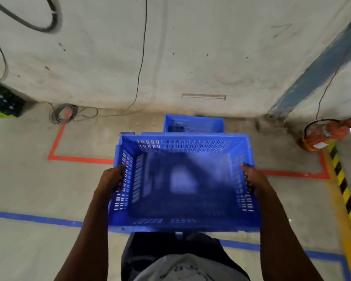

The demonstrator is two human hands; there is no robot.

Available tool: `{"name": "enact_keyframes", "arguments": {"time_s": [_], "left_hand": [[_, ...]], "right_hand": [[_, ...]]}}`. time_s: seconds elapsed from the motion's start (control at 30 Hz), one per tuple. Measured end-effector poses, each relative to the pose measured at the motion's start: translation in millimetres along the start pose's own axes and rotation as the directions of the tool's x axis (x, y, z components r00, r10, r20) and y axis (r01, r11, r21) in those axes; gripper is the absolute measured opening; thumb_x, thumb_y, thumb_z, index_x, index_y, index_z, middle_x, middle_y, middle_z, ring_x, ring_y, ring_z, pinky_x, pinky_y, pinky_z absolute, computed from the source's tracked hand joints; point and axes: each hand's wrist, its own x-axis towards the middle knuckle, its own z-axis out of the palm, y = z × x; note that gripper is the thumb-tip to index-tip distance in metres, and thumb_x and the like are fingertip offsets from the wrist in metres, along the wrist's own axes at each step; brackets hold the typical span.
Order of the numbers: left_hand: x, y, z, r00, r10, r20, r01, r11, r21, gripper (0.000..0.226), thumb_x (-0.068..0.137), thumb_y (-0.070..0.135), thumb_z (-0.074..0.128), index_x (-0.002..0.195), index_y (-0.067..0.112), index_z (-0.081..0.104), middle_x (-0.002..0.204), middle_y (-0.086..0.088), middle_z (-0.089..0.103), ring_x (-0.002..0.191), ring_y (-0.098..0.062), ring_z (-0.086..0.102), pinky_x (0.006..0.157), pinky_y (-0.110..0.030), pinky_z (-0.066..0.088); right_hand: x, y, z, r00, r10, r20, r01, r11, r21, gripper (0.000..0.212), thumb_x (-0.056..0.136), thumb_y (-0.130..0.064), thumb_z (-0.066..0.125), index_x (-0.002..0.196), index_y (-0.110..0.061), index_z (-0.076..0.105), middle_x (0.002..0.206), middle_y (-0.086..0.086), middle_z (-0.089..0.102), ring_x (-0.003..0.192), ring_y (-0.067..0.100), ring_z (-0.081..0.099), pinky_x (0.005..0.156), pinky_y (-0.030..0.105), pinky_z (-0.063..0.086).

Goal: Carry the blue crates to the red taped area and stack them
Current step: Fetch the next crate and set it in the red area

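My left hand (112,179) and right hand (252,180) clamp the side walls of the carried crate (182,185), held above the floor before the red tape (79,159). It hides 1 crate inside (194,123); misjudging the drop could seat it crooked.

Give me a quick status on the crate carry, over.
Left hand and right hand grip the carried crate by its sides. Second crate sits inside the red tape. Path ahead clear.
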Motion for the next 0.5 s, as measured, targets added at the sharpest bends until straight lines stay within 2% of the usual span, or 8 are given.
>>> {"name": "enact_keyframes", "arguments": {"time_s": [0.13,0.3,0.4,0.5], "left_hand": [[60,44,28,0.999,-0.010,0.040,0.008,0.999,0.032,0.036,0.093,0.036,0.063,0.068,0.014,0.048,0.051,-0.003,0.042,0.035,-0.015,0.034,0.039,-0.021,0.028],[144,95,74,0.996,-0.002,0.090,-0.005,0.997,0.083,0.036,0.096,0.032,0.062,0.069,0.015,0.046,0.054,-0.005,0.039,0.038,-0.016,0.033,0.041,-0.022,0.027],[198,118,104,0.993,0.012,0.117,-0.026,0.993,0.119,0.035,0.096,0.028,0.060,0.067,0.015,0.046,0.054,-0.006,0.040,0.039,-0.016,0.033,0.042,-0.023,0.027],[247,134,135,0.994,0.013,0.104,-0.029,0.988,0.153,0.036,0.096,0.029,0.061,0.065,0.014,0.047,0.050,-0.004,0.042,0.041,-0.018,0.035,0.043,-0.024,0.029]], "right_hand": [[52,-49,15,1.000,0.017,-0.020,-0.017,1.000,0.019,0.038,0.096,-0.039,0.059,0.065,-0.022,0.044,0.038,-0.006,0.032,0.025,0.006,0.024,0.031,0.014,0.019],[132,-81,45,0.994,0.019,-0.108,-0.021,1.000,-0.017,0.037,0.094,-0.035,0.062,0.066,-0.016,0.047,0.054,0.005,0.038,0.035,0.011,0.031,0.037,0.017,0.023],[189,-94,60,0.990,0.041,-0.132,-0.047,0.998,-0.047,0.038,0.092,-0.038,0.065,0.066,-0.013,0.051,0.054,0.007,0.044,0.038,0.016,0.036,0.040,0.022,0.028],[248,-100,69,0.989,0.050,-0.139,-0.056,0.998,-0.037,0.041,0.092,-0.039,0.065,0.063,-0.014,0.050,0.047,0.004,0.043,0.033,0.014,0.035,0.039,0.023,0.029]]}}
